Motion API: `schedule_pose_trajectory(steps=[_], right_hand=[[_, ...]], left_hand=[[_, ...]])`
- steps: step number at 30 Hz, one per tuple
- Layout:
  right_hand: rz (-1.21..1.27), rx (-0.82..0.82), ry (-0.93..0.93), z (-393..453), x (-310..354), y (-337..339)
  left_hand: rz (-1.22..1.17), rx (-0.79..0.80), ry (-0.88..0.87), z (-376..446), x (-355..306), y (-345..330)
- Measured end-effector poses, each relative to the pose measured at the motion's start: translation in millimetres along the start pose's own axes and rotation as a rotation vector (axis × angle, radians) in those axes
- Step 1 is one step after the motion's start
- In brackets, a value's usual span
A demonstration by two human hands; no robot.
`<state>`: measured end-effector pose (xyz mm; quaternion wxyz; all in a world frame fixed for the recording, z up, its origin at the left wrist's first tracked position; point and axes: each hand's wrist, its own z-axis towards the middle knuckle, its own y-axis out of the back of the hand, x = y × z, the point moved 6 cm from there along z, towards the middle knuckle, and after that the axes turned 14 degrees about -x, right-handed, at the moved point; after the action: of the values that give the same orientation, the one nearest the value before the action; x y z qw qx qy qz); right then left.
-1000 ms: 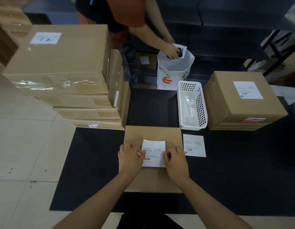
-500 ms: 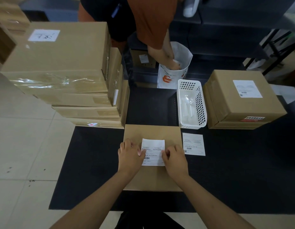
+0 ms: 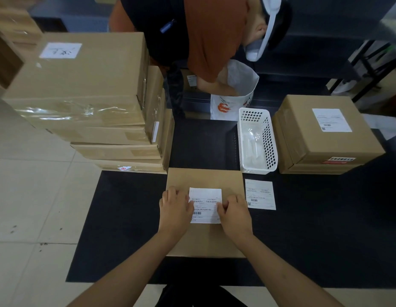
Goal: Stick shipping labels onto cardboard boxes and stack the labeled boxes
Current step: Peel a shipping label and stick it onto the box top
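Two hands, left hand point(image 3: 175, 207) and right hand point(image 3: 233, 210), pinch the shipping label point(image 3: 205, 205) by its side edges upon the flat cardboard box point(image 3: 204, 179). Better to keep it square, then smooth it outward from its middle.

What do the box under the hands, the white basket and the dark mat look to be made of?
Box: brown cardboard, matte, plain tan face.
Basket: seemingly moulded white plastic, slightly glossy, with grid-perforated walls.
Mat: dark, matte, finely textured; perhaps rubber or foam, cannot tell which.
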<state>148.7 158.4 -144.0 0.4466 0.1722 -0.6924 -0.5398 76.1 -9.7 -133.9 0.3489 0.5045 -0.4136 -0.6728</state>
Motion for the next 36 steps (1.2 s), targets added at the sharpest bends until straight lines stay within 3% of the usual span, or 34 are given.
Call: schedule_pose_trajectory(steps=[3, 5, 9, 12, 15, 23, 26, 31, 36], right_hand=[[0.034, -0.071, 0.001, 0, 3, 7], [0.061, -0.136, 0.139, -2, 10, 7], [0.074, -0.024, 0.422, -13, 29, -18], [0.043, 0.12, 0.479, -16, 27, -36], [-0.106, 0.13, 0.548, -18, 18, -41], [-0.195, 0.11, 0.532, -18, 12, -41], [-0.248, 0.084, 0.517, -15, 8, -36], [-0.238, -0.017, 0.369, -21, 2, -32], [-0.185, -0.07, 0.251, -25, 1, -28]], left_hand=[[-0.045, -0.098, -0.187, -6, -11, 2], [-0.014, -0.043, -0.342, -11, -18, -4], [0.06, 0.173, -0.449, -17, -22, -27], [0.096, 0.2, -0.475, -20, -11, -36], [0.117, 0.213, -0.538, -25, -2, -42], [0.057, 0.169, -0.478, -30, -3, -43], [0.032, 0.149, -0.362, -27, 7, -41], [0.133, 0.085, -0.214, -27, 13, -34], [0.161, 0.036, -0.179, -26, 16, -34]])
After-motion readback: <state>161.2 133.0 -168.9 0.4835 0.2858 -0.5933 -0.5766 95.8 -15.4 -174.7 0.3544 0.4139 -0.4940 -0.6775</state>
